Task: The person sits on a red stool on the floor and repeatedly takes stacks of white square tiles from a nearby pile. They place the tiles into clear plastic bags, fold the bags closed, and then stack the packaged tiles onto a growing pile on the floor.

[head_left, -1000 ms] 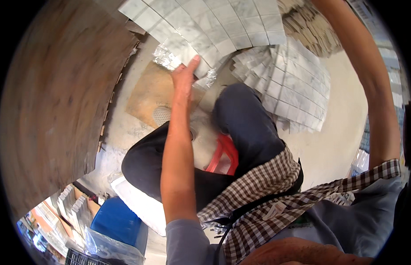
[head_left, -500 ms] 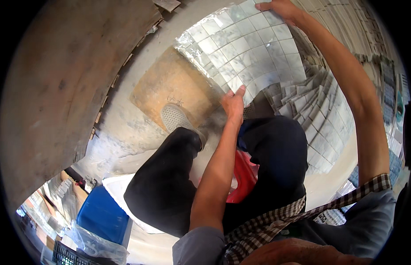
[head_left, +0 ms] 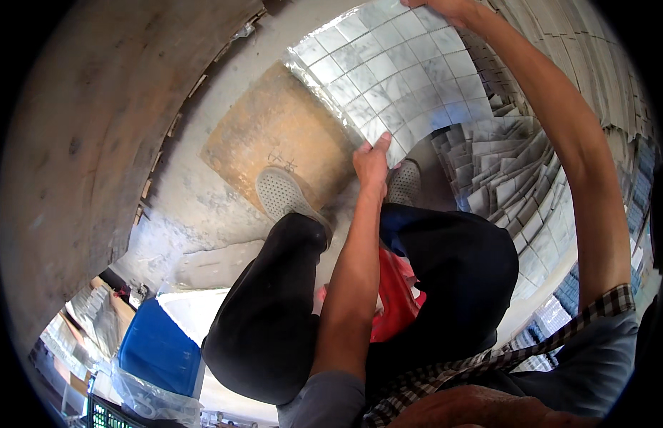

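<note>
A sheet of square white-grey marbled mosaic tiles hangs between my two hands, bowed and tilted, with clear shiny film along its left edge. My left hand pinches the sheet's near corner, thumb on top. At the far edge my right hand grips the opposite corner; its fingers are partly cut off by the picture's rim. To the right of the sheet, a fanned stack of similar tile sheets lies on the floor, partly behind my right knee. Below the sheet's left edge is a worn brown board.
A large wooden panel rises on the left. My grey perforated shoes rest on the board and beside it. A blue bin, clear plastic and a dark green crate stand lower left. More stacked sheets line the far right.
The sheet and both hands have shifted slightly up and left in view. My right knee has swung outward, uncovering the right shoe. Both hands keep their grip.
</note>
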Motion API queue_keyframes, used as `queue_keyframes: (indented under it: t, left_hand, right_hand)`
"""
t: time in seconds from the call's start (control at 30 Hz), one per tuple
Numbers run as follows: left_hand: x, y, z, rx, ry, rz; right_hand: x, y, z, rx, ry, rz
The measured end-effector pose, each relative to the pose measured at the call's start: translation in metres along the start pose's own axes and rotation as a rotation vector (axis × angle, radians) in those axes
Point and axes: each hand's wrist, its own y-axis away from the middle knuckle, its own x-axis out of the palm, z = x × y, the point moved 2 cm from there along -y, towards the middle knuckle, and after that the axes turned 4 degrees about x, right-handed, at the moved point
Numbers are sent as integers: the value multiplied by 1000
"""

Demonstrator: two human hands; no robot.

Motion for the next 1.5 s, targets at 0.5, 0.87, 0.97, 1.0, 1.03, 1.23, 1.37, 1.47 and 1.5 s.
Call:
queue_keyframes:
  t: [0.5, 0.87, 0.97, 1.0, 1.03, 1.23, 1.37, 1.47, 1.5]
  left_hand:
    - [-3, -19, 5, -27, 24, 6]
    - [2, -17, -3, -73, -37, -8]
    - [0, -19, -2, -39, -159, -46]
    - [-2, -18, -4, -26, -212, -73]
    - [-3, -17, -8, -35, -400, -77]
    - [4, 8, -28, 395, -1360, -164]
    - [6, -2, -17, 371, -1224, -156]
    - [-1, -10, -10, 369, -1204, -196]
    - [1, -10, -10, 379, -1210, -198]
  right_hand:
    - [11, -53, -57, 66, 15, -228]
    - [13, -84, -134, 33, 77, -456]
    - [11, -84, -159, -128, 321, -485]
    - [15, -81, -160, -143, 322, -448]
    - [14, -77, -161, -88, 251, -343]
    - [35, -49, -203, 3, 291, -355]
    - [45, -49, -247, 29, 152, -341]
    - [63, -46, -239, 92, 157, -351]
    - [62, -46, -243, 144, 200, -370]
